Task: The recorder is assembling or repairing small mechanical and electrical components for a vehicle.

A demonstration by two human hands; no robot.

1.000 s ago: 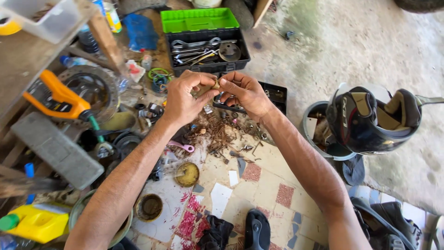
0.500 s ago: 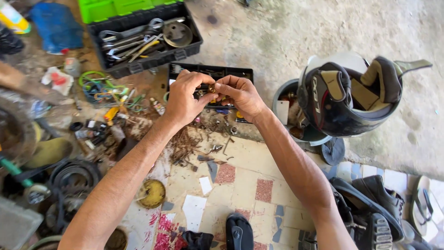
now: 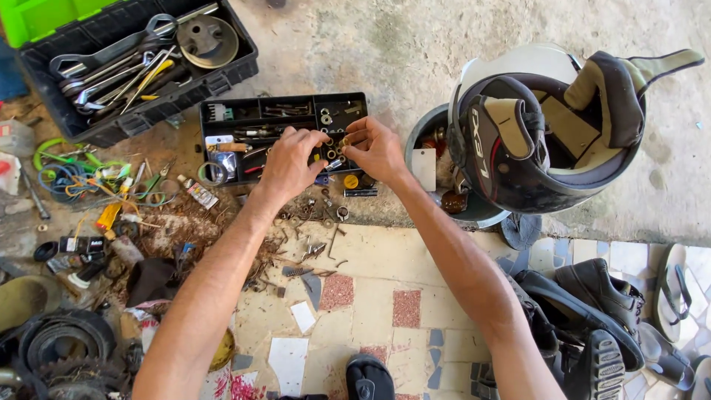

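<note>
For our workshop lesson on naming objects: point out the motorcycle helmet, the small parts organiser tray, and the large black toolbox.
motorcycle helmet (image 3: 511,159), head view, on its dark outer shell.
small parts organiser tray (image 3: 255,122), head view, on an upper compartment.
large black toolbox (image 3: 222,78), head view, on its right wall.

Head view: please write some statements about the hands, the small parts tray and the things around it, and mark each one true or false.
1. Both hands, left hand and right hand, are over the small black parts tray. True.
2. The helmet lies to the left of the tray. False: it lies to the right, lining upward.
3. The big black toolbox holds wrenches. True.
4. The toolbox lid is red. False: it is bright green.
5. The fingertips of the two hands meet around a small metal part. True, though which hand grips it is unclear.
6. The dark shoes stand inside the toolbox. False: they are on the floor at lower right.
</note>
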